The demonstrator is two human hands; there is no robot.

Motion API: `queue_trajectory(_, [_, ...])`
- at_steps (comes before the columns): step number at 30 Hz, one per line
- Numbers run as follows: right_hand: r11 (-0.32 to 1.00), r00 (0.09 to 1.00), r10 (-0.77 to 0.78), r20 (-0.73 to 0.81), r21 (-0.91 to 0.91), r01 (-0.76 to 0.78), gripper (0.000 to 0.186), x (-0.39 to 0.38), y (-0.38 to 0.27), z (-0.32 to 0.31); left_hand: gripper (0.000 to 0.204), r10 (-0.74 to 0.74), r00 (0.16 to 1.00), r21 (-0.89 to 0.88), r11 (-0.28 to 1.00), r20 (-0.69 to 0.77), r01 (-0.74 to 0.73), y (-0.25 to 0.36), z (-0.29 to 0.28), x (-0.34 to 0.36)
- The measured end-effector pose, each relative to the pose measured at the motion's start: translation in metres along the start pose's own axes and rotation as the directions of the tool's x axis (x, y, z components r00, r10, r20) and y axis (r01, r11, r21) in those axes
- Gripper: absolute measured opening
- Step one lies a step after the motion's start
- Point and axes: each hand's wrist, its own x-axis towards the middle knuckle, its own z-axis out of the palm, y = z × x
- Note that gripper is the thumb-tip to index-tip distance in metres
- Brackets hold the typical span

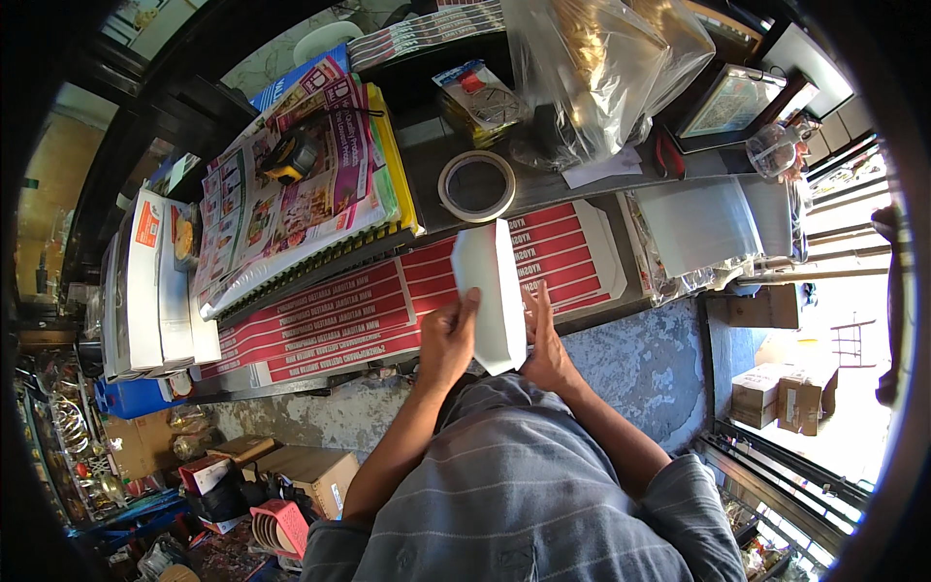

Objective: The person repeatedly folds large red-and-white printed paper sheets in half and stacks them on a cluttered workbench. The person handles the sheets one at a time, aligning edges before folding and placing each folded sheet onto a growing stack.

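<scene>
In front of my body a long white piece with angled corners (488,291), of paper or card, stands tilted above the table. My left hand (449,339) grips its left side, the thumb lying against the white face. Along its lower right edge is my right hand (549,347), fingers stretched out and touching or very near the edge. Whether it is one folded sheet or a stack, I cannot tell. Beneath it, red and white printed strips (335,325) cover the table; another red printed part with an angled end (567,254) shows to the right.
A roll of tape (476,186) lies beyond the strips. To the left are piled magazines (291,184) with a tape measure (290,158) on top, and white boxes (145,281). Clear plastic packs (693,228), red-handled pliers (669,155) and a large plastic bag (592,78) sit to the right and back.
</scene>
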Motion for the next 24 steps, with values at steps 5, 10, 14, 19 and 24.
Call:
queue_trajectory(5, [0.969, 0.985, 0.166, -0.053, -0.175, -0.173, 0.142, -0.005, 0.014, -0.014, 0.06, 0.07, 0.987, 0.203, 0.978, -0.147, -0.039, 0.004, -0.041, -0.003])
queue_trajectory(10, [0.933, 0.996, -0.068, -0.056, -0.358, 0.043, 0.124, 0.002, 0.041, -0.013, 0.061, 0.065, 0.998, 0.021, 0.998, 0.007, -0.065, -0.006, -0.002, 0.013])
queue_trajectory(14, [0.959, 0.962, 0.002, -0.273, -0.273, -0.079, 0.071, 0.005, 0.077, -0.025, 0.062, -0.165, 0.891, 0.114, 0.985, 0.422, 0.128, -0.015, 0.01, 0.012])
queue_trajectory(19, [0.794, 0.582, 0.606, -0.543, 0.463, -0.394, 0.022, -0.005, 0.102, -0.062, 0.063, 0.387, 0.9, 0.567, 0.703, 0.202, -0.429, -0.074, -0.026, 0.0])
queue_trajectory(24, [0.697, 0.604, 0.629, -0.489, 0.699, -0.16, 0.015, -0.029, 0.055, -0.08, 0.068, 0.306, 0.897, 0.811, 0.577, -0.319, 0.092, -0.163, -0.107, -0.018])
